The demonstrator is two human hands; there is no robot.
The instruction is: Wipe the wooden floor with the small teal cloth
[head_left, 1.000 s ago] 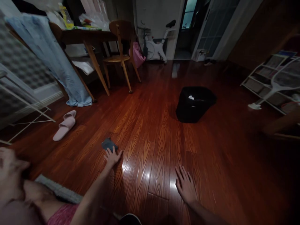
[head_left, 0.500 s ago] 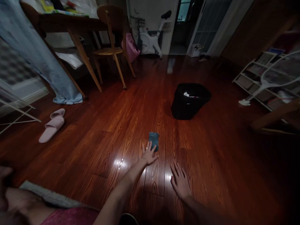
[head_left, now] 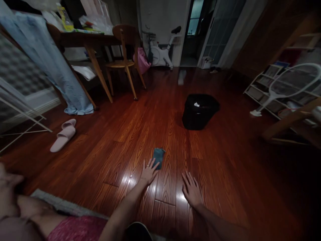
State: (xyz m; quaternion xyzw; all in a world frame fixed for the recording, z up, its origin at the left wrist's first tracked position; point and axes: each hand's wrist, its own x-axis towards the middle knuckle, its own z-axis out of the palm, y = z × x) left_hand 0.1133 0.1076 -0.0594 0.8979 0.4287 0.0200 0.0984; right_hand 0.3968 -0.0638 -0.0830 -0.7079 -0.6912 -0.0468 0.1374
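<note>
A small teal cloth-like piece (head_left: pixel 159 156) lies flat on the reddish wooden floor in the head view; its exact kind is unclear. Over its near left edge stretch the spread fingertips of my left hand (head_left: pixel 148 174), which has a ring on one finger. My right hand (head_left: pixel 192 191) is palm down, low over or on the boards to the right, fingers extended and nothing in it. Beyond both hands stands a black bin (head_left: pixel 199 113) with a bit of white paper at its top.
Pink slippers (head_left: pixel 64 135) lie at left, near a white metal rack (head_left: pixel 22 117). A wooden chair (head_left: pixel 124 63) and table stand behind them. On the right are a white racket-shaped object (head_left: pixel 272 95) and a shelf (head_left: pixel 263 83). Another person's bare legs (head_left: pixel 32 209) show at lower left.
The teal piece has slid left and slightly nearer, with my left hand moving along with it. My right hand stays almost in place. The view has tilted up a little.
</note>
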